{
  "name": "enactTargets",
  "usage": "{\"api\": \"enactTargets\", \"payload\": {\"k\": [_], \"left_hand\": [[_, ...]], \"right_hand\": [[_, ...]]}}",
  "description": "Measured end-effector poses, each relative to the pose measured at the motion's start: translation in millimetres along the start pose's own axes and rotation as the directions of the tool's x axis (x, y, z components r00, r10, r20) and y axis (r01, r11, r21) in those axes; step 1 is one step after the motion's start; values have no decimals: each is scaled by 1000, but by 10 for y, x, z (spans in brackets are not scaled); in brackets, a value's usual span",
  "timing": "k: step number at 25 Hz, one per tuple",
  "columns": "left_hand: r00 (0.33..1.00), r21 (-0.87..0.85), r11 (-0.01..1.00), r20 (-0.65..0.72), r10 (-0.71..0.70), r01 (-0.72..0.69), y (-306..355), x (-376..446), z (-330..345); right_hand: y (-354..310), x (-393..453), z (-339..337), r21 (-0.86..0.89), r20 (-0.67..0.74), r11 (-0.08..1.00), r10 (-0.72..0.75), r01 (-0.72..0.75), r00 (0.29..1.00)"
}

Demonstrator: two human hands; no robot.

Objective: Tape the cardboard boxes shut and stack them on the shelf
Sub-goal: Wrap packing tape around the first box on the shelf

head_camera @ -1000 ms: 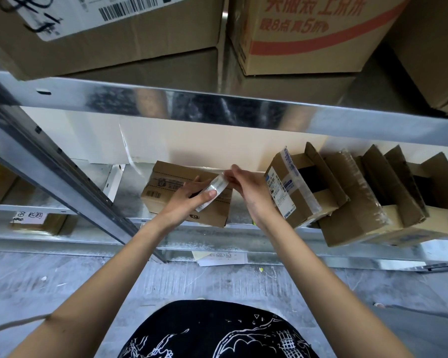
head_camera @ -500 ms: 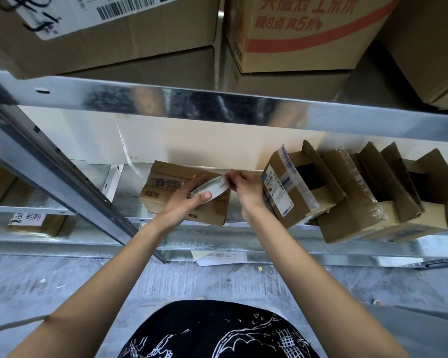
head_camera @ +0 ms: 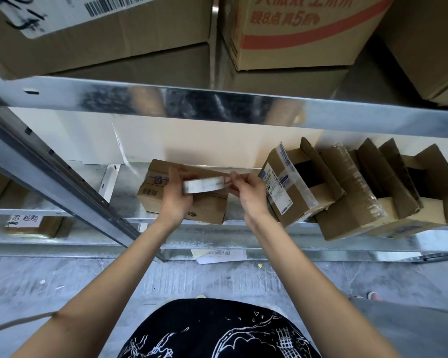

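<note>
On the lower level of the galvanised steel shelf [head_camera: 243,239], a small closed cardboard box [head_camera: 166,200] sits flat, its matte brown faces printed with a barcode and dark marks. In front of it the left hand [head_camera: 175,200] grips a roll of clear tape [head_camera: 204,185] — a blurred, pale, glossy band seen edge-on — with fingers curled round its left side. The right hand [head_camera: 248,192] pinches the roll's right end between thumb and fingertips; whether a loose strip is drawn out cannot be told. Just right of that hand stands a tilted box [head_camera: 290,187] with a white printed label and shiny tape strip, its flaps open on a dark interior. Beside it, touching, lean more open boxes [head_camera: 373,200] of creased cardboard, one wrapped in wrinkled film. The shelf's front edge is a bright, mottled metal lip; bare metal lies between the small box and the slanted upright [head_camera: 62,182] at left. Above, large cartons [head_camera: 295,29] rest on the upper beam.
</note>
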State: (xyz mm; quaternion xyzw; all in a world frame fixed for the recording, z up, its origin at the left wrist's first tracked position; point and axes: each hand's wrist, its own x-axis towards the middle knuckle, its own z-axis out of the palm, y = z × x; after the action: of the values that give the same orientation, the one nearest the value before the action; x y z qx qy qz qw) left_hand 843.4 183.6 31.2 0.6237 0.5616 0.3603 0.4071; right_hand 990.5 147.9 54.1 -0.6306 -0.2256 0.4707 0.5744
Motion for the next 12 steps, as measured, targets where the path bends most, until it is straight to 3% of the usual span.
{"api": "enactTargets", "payload": {"k": [4,7,10,12], "left_hand": [[991,12,996,-106,-86,88,7,105,-48],[976,-5,993,-179,-120,121,-60,78,-14],[979,106,993,-204,-23,45,-132,51,85],[980,170,985,-195,43,-10,-153,70,146]], "right_hand": [[-71,-39,-116,285,32,959,-13,4,999],[-32,-106,-161,326,76,945,15,-39,997],[33,-119,-209,369,99,924,70,-102,993],[60,-97,-219,335,19,939,76,-78,997]]}}
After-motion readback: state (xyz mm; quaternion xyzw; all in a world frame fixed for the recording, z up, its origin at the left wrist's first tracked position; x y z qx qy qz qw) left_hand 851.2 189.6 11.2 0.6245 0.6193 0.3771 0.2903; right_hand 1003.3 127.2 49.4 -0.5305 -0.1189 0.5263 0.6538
